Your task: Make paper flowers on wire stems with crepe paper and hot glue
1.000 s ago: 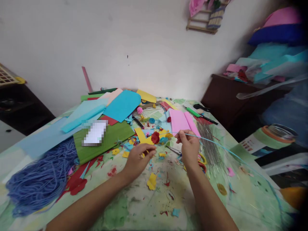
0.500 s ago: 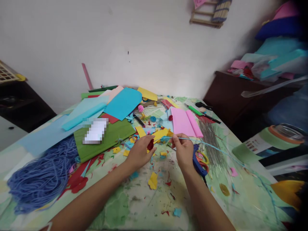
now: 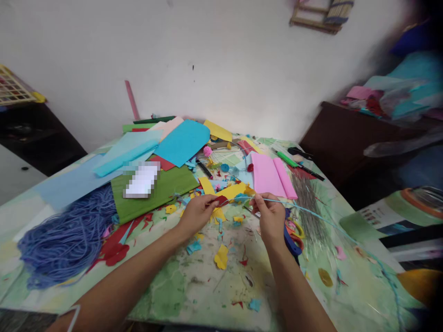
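Note:
Near the middle of the table, my left hand [image 3: 198, 213] pinches a small dark red paper piece [image 3: 222, 200]. My right hand [image 3: 270, 216] is closed on a light blue cord [image 3: 311, 213], which trails off to the right and down over the table's edge area. Between the two hands the cord's thin end reaches toward the red piece; whether they touch is too small to tell. Yellow paper strips [image 3: 230, 191] lie just behind the hands. Scissors with a blue handle [image 3: 292, 240] rest beside my right wrist.
A blue yarn heap [image 3: 69, 240] and green paper [image 3: 166, 186] lie left. Pink paper [image 3: 270, 177] and thin wires [image 3: 308, 198] lie right. Yellow, blue and red scraps dot the table [image 3: 200, 295]. A green tumbler [image 3: 387, 214] is at the right.
My left hand has moved slightly left, and more of the red piece shows beyond its fingertips. The view has shifted, so most things appear a little further right.

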`<action>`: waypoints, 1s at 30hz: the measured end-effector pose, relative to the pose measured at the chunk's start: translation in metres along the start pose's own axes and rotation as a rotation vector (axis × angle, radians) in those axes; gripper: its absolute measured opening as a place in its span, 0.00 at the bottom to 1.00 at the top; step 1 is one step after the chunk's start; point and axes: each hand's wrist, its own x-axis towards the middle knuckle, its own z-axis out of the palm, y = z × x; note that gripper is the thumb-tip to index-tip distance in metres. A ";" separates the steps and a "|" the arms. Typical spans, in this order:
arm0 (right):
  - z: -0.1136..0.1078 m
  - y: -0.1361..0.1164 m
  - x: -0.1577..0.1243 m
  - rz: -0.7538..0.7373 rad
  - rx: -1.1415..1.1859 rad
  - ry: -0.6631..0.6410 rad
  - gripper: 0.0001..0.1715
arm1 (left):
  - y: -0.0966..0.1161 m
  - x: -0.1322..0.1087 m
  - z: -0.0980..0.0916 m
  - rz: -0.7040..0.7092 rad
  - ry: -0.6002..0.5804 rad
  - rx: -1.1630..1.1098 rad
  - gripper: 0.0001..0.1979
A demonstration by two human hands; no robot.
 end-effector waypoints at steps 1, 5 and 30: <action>0.000 0.000 0.000 -0.003 0.008 -0.010 0.14 | 0.001 0.000 -0.001 -0.006 -0.027 0.040 0.10; -0.001 -0.001 -0.003 -0.006 0.039 -0.062 0.12 | 0.006 -0.001 -0.004 -0.028 -0.086 0.128 0.12; -0.014 -0.021 0.002 -0.066 0.404 -0.016 0.05 | -0.035 0.013 -0.002 -0.229 0.044 -0.170 0.13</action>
